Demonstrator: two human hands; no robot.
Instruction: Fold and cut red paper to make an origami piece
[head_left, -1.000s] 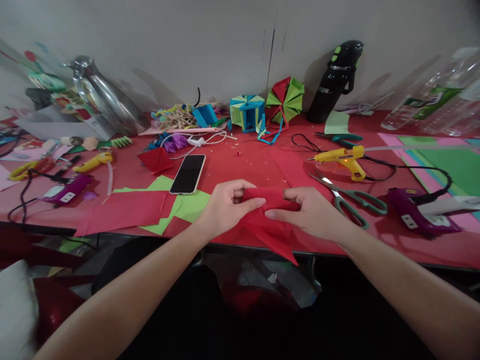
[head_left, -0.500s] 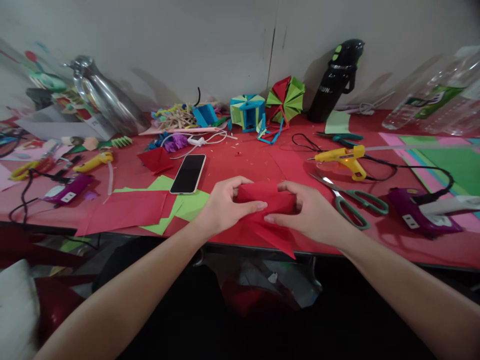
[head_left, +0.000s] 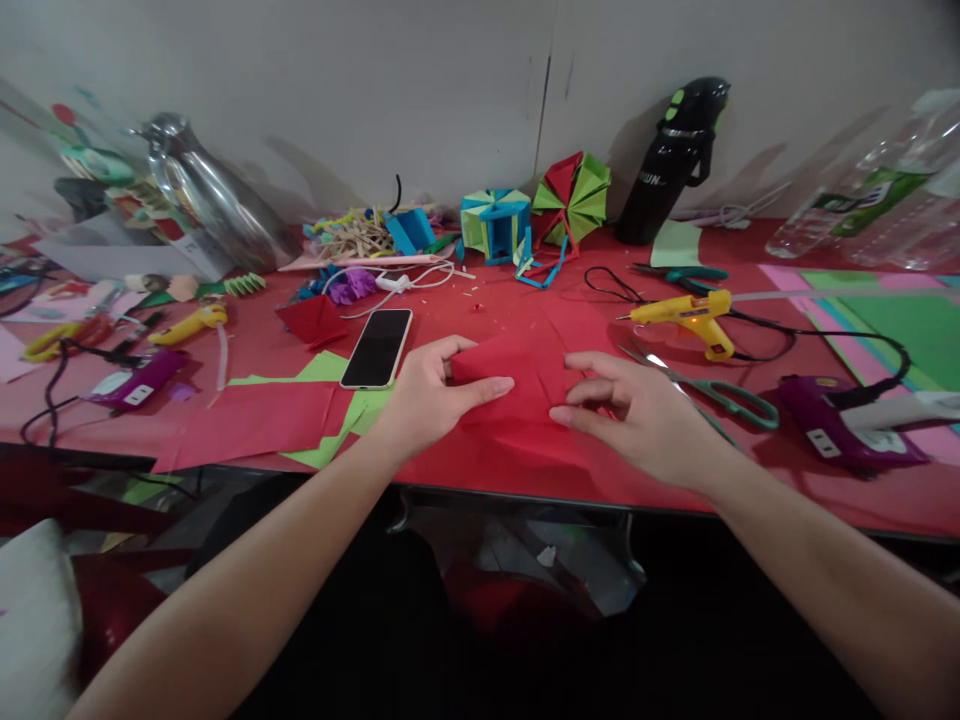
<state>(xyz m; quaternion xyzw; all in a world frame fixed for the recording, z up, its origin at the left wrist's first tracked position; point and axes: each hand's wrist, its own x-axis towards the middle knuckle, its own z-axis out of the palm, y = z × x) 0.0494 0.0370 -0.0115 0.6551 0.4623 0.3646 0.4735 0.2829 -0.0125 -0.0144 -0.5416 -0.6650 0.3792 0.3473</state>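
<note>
My left hand (head_left: 442, 392) pinches a folded piece of red paper (head_left: 517, 375) near the table's front edge, thumb on top and fingers behind it. At the paper's right side, my right hand (head_left: 634, 415) has its thumb and fingertips closed on the edge. The paper's lower part blends with the red table covering. A phone (head_left: 376, 348) lies left of my left hand, beside red sheets (head_left: 255, 420) and green sheets (head_left: 322, 372). Scissors (head_left: 731, 400) lie partly behind my right hand, below a yellow glue gun (head_left: 686, 318).
Folded paper wheels (head_left: 574, 200), a blue and green paper piece (head_left: 495, 225) and a black bottle (head_left: 670, 165) stand by the wall. A steel jug (head_left: 214, 190) is at left. Purple power strips (head_left: 847, 425) and cables lie on the red table (head_left: 465, 320).
The red paper has shifted left and up and looks flatter; its hanging point no longer shows. My left hand has moved left, and my right hand has shifted right.
</note>
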